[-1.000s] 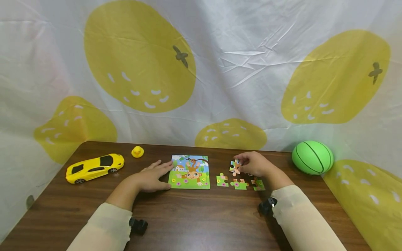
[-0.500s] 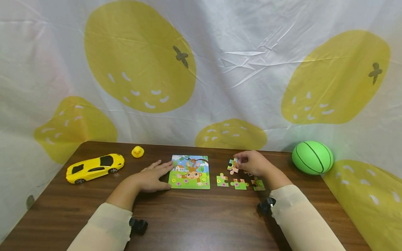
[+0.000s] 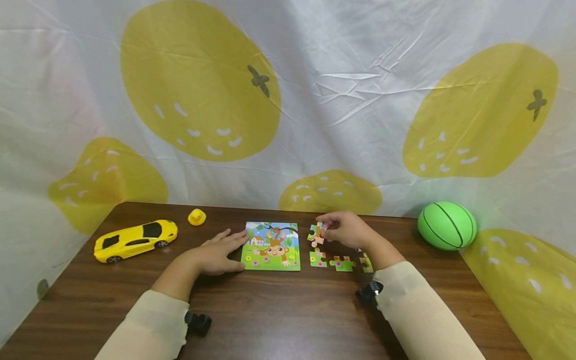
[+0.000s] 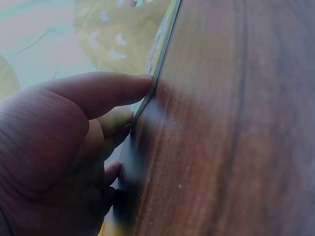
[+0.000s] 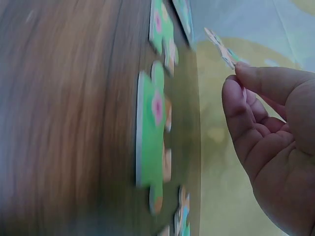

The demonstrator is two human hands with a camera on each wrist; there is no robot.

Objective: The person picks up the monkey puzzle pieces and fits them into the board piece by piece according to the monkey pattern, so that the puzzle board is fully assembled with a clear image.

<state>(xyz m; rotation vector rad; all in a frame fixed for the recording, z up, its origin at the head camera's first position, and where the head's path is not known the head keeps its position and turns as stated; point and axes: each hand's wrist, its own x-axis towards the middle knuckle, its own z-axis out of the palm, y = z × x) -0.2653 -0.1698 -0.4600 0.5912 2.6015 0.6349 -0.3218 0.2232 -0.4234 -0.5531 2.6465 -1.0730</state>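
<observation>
A square picture board (image 3: 271, 247) with a monkey, a house and flowers lies flat at the middle of the table. My left hand (image 3: 218, 254) rests beside its left edge, fingers extended and thumb touching the board near its lower corner; the left wrist view shows the thumb (image 4: 113, 91) against the edge. Between thumb and fingertips, my right hand (image 3: 348, 231) pinches a jigsaw puzzle piece (image 3: 316, 235) printed in brown, green and blue. The right wrist view has this piece raised off the table. Below it lie loose puzzle pieces (image 3: 343, 264), some partly hidden by the hand.
At the left of the brown wooden table (image 3: 279, 315) stand a yellow toy car (image 3: 135, 241) and a small rubber duck (image 3: 197, 217). A green ball (image 3: 447, 226) sits at the back right corner. Behind the table hangs a white cloth (image 3: 324, 125) with yellow fruit prints.
My right hand has moved left with the pinched puzzle piece, from above the loose pieces toward the board's right side. The left hand and the board have stayed put.
</observation>
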